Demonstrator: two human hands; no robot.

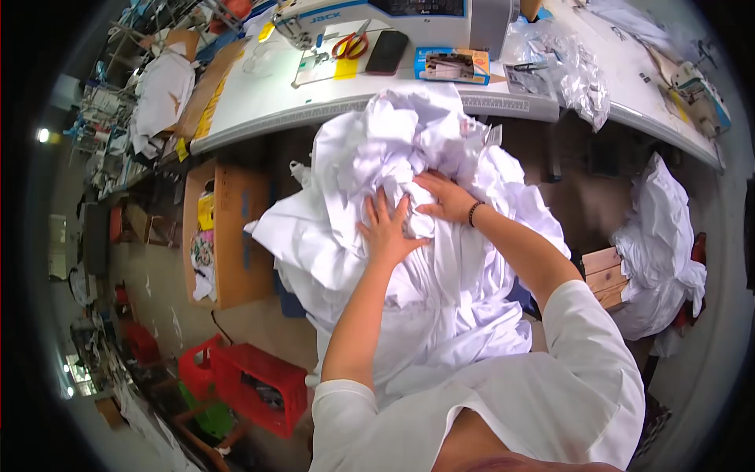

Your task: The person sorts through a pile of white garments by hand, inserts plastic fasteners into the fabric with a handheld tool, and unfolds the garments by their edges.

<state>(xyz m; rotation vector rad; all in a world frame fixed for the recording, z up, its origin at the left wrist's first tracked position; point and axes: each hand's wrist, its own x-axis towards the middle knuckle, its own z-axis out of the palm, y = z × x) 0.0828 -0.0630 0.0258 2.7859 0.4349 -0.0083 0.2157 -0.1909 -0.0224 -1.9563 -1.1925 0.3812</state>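
Observation:
A big heap of white fabric [346, 291] fills the space between my body and the sewing table, its top reaching the table's front edge. My left hand [387, 234] lies on the heap with its fingers spread. To its right, my right hand [447, 198] presses into the folds, fingers apart and the tips partly sunk in cloth. A dark beaded bracelet [475, 212] circles the right wrist. Small printed labels [494, 135] show on the cloth near the upper right.
Along the table [259, 102] are a JACK sewing machine [377, 16], red-handled scissors [351, 47], a black phone [388, 53], a small box [452, 65] and clear plastic bags [578, 71]. An open drawer [232, 236] and red stool [263, 385] stand left; more white cloth [657, 244] hangs right.

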